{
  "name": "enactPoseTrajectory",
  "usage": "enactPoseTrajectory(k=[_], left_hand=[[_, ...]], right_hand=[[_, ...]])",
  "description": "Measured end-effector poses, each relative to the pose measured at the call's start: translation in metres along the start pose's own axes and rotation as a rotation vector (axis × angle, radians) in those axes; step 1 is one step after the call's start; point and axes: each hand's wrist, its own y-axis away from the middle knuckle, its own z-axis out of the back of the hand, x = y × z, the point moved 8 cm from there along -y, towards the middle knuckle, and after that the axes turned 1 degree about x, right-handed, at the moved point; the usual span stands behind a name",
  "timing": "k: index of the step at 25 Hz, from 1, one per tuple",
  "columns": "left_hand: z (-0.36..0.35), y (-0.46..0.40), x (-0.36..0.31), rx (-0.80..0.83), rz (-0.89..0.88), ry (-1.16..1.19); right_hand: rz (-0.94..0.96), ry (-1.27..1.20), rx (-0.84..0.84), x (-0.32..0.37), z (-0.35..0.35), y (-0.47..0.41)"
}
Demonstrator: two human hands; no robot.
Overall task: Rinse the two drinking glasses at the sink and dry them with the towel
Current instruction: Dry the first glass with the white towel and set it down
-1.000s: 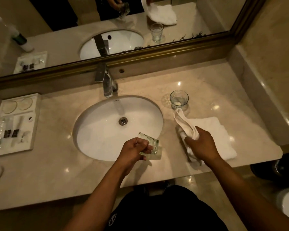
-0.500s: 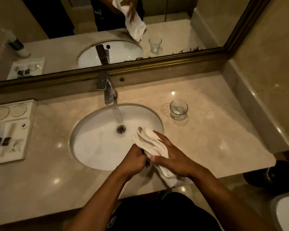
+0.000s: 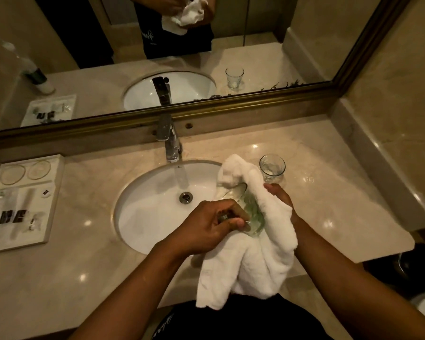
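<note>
My left hand [image 3: 210,223] grips a clear drinking glass [image 3: 249,213] by its base, tilted over the right rim of the white sink [image 3: 142,217]. A white towel [image 3: 253,261] is draped around the glass, its upper end bunched over the glass's mouth. My right hand [image 3: 281,198] holds the towel from behind and is mostly hidden by the cloth. A second clear glass [image 3: 272,167] stands upright on the marble counter to the right of the basin, just beyond the towel.
The chrome tap [image 3: 168,141] stands behind the sink, below the framed mirror [image 3: 206,109]. A white amenity tray [image 3: 22,200] lies at the counter's left. A raised marble ledge [image 3: 378,168] bounds the counter on the right. A dark bin [image 3: 412,268] sits on the floor at lower right.
My right hand lifted the towel off the counter and brought it to the glass. The towel now wraps the glass, spread wider than half a second ago. The camera has moved closer.
</note>
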Motion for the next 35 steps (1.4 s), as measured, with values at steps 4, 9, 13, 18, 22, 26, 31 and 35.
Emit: enactPoseTrajectory(k=[4,9,13,18,22,26,31,35], left_hand=[[0.008,0.002,0.026,-0.029,0.228,-0.037],[0.004,0.004,0.032,0.001,0.259,0.123],[0.005,0.006,0.024,-0.070,0.178,0.236],[0.014,0.002,-0.001,0.034,0.001,-0.136],[0.014,0.002,0.007,0.013,0.042,-0.248],[0.012,0.002,0.017,-0.031,0.203,-0.194],[0.012,0.003,0.022,-0.017,0.231,0.049],[0.018,0.001,0.013,-0.040,0.118,0.033]], right_hand=[[-0.368,-0.241,0.451,-0.021,-0.043,0.005],[0.010,0.332,0.548,0.006,-0.067,0.017],[-0.143,0.077,0.553,0.012,-0.064,0.009],[-0.306,-0.392,0.592,0.008,-0.058,-0.010],[-0.316,-0.397,0.495,-0.008,-0.056,-0.009],[-0.201,-0.074,0.444,-0.019,-0.055,0.001],[0.158,0.376,0.532,0.016,-0.070,0.009],[-0.108,-0.020,0.512,0.014,-0.061,0.002]])
